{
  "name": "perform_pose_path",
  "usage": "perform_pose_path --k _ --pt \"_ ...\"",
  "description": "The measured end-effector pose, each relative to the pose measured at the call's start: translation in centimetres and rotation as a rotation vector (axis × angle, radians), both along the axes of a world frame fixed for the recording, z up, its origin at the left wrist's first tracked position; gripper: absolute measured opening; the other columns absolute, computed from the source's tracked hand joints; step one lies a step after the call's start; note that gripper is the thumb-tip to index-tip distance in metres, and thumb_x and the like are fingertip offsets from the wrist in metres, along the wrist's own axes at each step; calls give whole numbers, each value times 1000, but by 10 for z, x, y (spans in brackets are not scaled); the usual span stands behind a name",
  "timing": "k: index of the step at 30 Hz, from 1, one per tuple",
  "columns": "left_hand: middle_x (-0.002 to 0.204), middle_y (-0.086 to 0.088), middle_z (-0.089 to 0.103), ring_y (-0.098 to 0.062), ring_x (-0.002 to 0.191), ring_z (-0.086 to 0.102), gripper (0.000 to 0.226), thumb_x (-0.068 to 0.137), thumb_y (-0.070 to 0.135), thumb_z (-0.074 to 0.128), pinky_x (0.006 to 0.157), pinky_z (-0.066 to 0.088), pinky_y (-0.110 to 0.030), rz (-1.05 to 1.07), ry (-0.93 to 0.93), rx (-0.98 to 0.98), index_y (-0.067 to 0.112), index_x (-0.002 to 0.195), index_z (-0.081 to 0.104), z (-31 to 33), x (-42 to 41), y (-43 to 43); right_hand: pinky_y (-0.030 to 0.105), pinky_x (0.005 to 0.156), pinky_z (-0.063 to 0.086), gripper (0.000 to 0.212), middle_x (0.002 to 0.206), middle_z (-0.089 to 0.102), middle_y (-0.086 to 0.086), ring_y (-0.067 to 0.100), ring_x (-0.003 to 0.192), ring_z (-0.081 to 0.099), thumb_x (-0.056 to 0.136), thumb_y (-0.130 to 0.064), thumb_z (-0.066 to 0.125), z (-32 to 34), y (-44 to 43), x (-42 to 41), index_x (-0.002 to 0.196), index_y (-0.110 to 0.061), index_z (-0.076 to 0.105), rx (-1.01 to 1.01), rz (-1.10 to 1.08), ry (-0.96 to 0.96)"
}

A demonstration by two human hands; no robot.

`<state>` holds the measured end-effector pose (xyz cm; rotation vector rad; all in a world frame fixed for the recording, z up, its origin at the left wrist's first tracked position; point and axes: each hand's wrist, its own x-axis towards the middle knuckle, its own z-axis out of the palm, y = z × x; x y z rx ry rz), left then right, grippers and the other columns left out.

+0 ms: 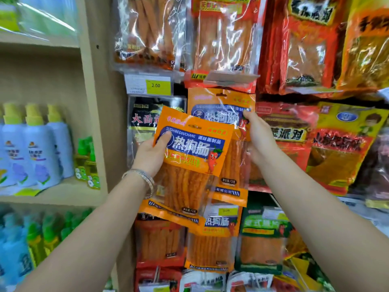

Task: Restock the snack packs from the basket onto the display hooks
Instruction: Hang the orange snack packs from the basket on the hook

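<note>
- step in hand, as i read it: getting one more pack onto its hook. the basket is out of view.
- the left hand (pixel 150 154) grips the orange pack (pixel 189 163) near its top left corner, thumb on the front and fingers hidden behind. more packs of the same kind seem stacked behind it. it is tilted, top leaning left, just in front of the display.
- the right hand (pixel 260 137) pinches the right edge of the hanging pack (pixel 221 114) of the same kind, fingers curled on the film, seemingly steadying it.
- the next move calls for levelling the orange pack, raising its top to the hang slot (pixel 220 95) of the hanging pack, and threading it over the hook tip. the hook itself is hidden, so i cannot tell how much free length it has.
- room is tight. the clear pack (pixel 227 45) above reaches down to the hanging pack's top. the price tag (pixel 155 86) sits just up-left. the black pack (pixel 145 119) is just beside on the left, and red packs (pixel 282 131) crowd the right.
- open room lies toward the person, out from the display. the wooden upright (pixel 94 106) bounds the left.
</note>
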<state>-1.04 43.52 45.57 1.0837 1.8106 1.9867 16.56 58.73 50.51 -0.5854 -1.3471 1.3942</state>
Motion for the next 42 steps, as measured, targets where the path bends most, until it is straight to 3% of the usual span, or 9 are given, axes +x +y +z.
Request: perform_pose_path --k 3,9,18,21,26,29,33,38,42 --pt "77 10 70 -8 71 65 28 90 50 51 60 45 -23 14 10 18 26 83 64 1 4 6 28 61 54 25 80 74 -3 14 70 70 89 -37 56 -7 10 -2 104 -20 66 -17 27 -25" --pt "84 11 70 -4 72 66 28 91 50 49 57 44 -18 -13 14 14 27 99 62 -3 7 14 38 77 48 38 115 65 -1 19 105 59 87 -45 58 -21 25 -3 113 -18 63 7 -35 -111" --pt "74 18 67 -1 76 61 26 90 54 48 70 44 -24 29 66 -15 35 75 59 -11 11 25 21 71 38 17 94 48 3 11 82 49 87 -25 63 -55 20 6 88 -17 48 213 -339 -1" --pt "65 20 67 4 68 60 30 89 56 47 63 40 -23 27 47 -1 33 75 59 -9 15 29 20 57 45 22 76 57 -3 5 62 56 94 -39 51 -53 5 12 85 -19 54 153 -109 73" --pt "87 19 67 0 82 63 24 90 55 46 69 46 -22 -84 140 14 37 87 62 -6 24 40 41 94 48 54 123 64 -4 14 113 60 75 -64 58 -49 -11 6 117 -29 60 179 41 -63" --pt "94 21 65 5 83 63 6 94 34 52 65 48 -12 -139 233 55 38 96 56 2 28 40 47 97 48 27 110 69 -8 13 106 63 84 -51 60 -44 -12 7 104 -33 64 215 -27 -7" --pt "104 13 61 4 90 61 42 90 2 53 78 52 -18 -104 319 265 37 111 46 23 31 35 42 92 51 11 95 73 -11 11 94 68 85 -43 58 -37 -10 9 83 -44 69 347 -59 -16" --pt "136 18 33 9 128 28 62 93 16 48 106 27 -17 -67 665 240 37 145 22 50 39 35 31 78 49 11 79 70 -15 5 81 66 80 -43 60 -17 -3 4 74 -37 67 385 -134 33" --pt "148 11 23 18 124 15 64 92 16 48 96 9 1 -43 736 228 34 147 20 60 44 41 30 77 48 13 82 65 -10 7 79 62 87 -37 57 3 4 -3 79 -28 61 427 -177 18"
